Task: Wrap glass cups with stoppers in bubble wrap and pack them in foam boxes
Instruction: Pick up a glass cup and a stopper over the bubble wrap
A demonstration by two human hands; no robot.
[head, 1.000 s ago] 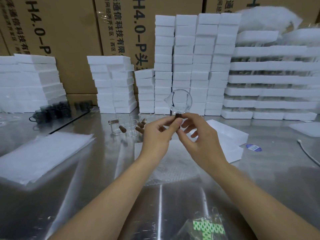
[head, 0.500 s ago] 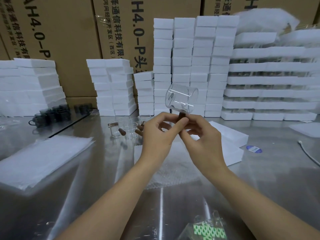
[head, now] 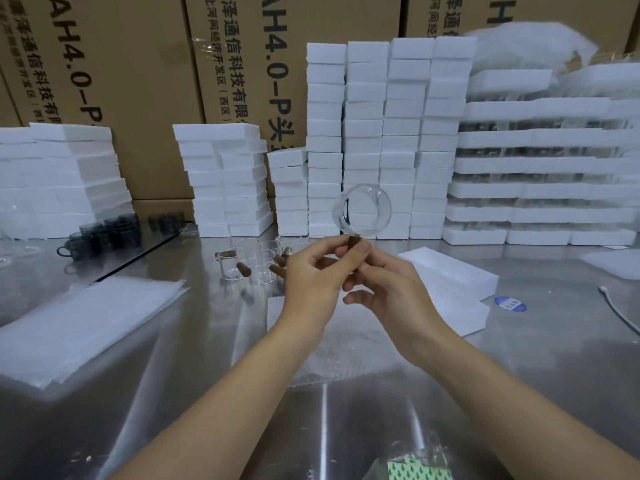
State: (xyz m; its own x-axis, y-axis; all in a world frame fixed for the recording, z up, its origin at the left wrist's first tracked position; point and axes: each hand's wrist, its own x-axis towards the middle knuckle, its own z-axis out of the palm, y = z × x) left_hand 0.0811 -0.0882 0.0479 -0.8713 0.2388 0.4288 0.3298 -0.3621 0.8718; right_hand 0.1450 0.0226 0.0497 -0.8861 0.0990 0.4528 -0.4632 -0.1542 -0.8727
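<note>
**Glass cup (head: pixel 362 211) raised by its brown stopper (head: pixel 354 242), both hands pinching**

Glass cup sits in the air above the metal table (head: pixel 554 358), tilted so its round mouth faces the camera, in front of the tall stacks of foam boxes (head: pixel 367 133); the stopper juts from its underside, and only its top shows above the fingers. The left hand (head: pixel 311 275) pinches the stopper between thumb and forefinger, its other fingers curled loosely; the right hand (head: pixel 391 292) meets it from the other side, fingertips closed on the same stopper, its lower fingers half bent and holding nothing.

Below the hands a sheet of bubble wrap (head: pixel 332 341) lies flat on the table; just to the right lies an open foam box (head: pixel 450 275). Beyond the left hand stand more clear cups (head: pixel 256 261) with brown stoppers; farther left stands a group of dark cups (head: pixel 104 233), with a pile of white sheets (head: pixel 79 320) nearer the camera. Cardboard cartons (head: pixel 121 81) stand behind; a blue sticker (head: pixel 510 303) and a white cable (head: pixel 620 306) lie at the right.
</note>
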